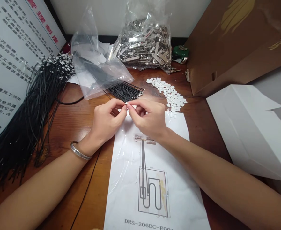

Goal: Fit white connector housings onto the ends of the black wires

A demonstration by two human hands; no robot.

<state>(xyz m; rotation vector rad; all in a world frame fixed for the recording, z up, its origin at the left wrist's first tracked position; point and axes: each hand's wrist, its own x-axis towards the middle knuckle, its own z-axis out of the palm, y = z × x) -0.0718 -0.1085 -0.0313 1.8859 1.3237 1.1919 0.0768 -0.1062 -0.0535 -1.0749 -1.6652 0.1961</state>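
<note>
Pinching a tiny white clip (126, 103), left hand (107, 118) and right hand (151, 117) grips both closed on it, probably capping black wires (123, 90), so next needs a steady push imo.

"What stands just beyond the fingers (142, 102)?"
"Black wires (123, 91), partly under a clear bag (84, 81); farther back, a bag of metal strips (144, 46)."
"Left of them?"
"Past the left hand (103, 121), bare tabletop (79, 119), bounded by the black cable heap (23, 127)."
"Right?"
"White pieces (175, 97) lie beyond and right; then more bare tabletop, until a white box (247, 127) and brown box (228, 48) block the way."
"Nearer?"
"A flat printed sheet (124, 182) between the forearms (47, 175); passable above."
</note>
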